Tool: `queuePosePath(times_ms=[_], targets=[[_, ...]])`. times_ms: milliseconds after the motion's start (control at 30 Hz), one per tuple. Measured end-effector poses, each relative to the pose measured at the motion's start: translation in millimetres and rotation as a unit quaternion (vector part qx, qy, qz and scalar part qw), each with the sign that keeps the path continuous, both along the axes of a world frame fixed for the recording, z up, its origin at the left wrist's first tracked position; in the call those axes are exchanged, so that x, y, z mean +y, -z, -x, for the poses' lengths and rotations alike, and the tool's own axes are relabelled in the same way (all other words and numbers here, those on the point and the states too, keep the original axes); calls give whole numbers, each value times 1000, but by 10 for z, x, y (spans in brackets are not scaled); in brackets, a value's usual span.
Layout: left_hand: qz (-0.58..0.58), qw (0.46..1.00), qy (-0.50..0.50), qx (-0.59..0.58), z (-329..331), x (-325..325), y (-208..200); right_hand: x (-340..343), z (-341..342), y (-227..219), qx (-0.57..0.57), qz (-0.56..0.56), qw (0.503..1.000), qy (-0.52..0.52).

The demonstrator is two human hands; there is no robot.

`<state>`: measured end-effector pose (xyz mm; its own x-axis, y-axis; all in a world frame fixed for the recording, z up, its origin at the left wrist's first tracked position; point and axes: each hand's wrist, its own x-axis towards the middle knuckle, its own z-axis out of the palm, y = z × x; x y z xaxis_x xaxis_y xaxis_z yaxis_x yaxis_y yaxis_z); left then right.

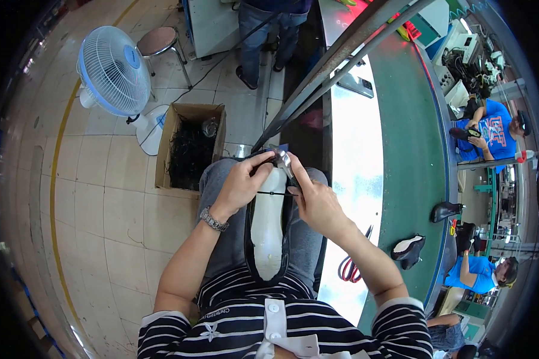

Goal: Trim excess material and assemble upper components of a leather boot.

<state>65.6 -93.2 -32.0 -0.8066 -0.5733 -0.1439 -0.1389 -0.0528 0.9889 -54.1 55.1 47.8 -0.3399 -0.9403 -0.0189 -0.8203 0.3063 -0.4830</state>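
Observation:
A black shoe upper (250,239) lies sole side up along my lap, around a long white foot-shaped form (268,230). A thin black cord (272,192) crosses the white underside near its far end. My left hand (241,184) is closed, thumb and forefinger pinching at the upper's far edge. Beside those fingertips, my right hand (317,200) grips a small silver metal tool (283,161), its forefinger along it. The tool's kind and working end are partly hidden by the fingers.
A cardboard box (161,152) of black scraps stands left of my knees, near a fan (115,72) and stool (157,42). At right, a metal bench (359,179) holds red-handled scissors (350,269) and a phone (354,84); shoes (408,250) lie on the green belt (401,131). Co-workers sit beyond.

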Motion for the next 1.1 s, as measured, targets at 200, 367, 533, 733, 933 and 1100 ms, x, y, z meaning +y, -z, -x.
queuePosePath(times_ms=[200, 367, 533, 733, 933, 1100], targets=[[2, 1000, 3, 15, -36, -39, 114, -48, 14, -249, 5, 70, 997, -33], [4, 1000, 7, 22, -9, -44, 162, -17, 70, 34, 5, -46, 999, 7], [-62, 997, 20, 27, -33, -36, 70, -131, 55, -251, 7, 61, 997, -48], [-120, 991, 67, 8, -82, -84, -30, -93, 113, -129, 9, -79, 996, -46], [-124, 990, 46, 53, -170, 8, -63, 640, 259, 320, -104, -10, 959, 262], [101, 994, -1, 43, -207, 23, -156, 1386, 357, 872, -41, -79, 913, 397]])
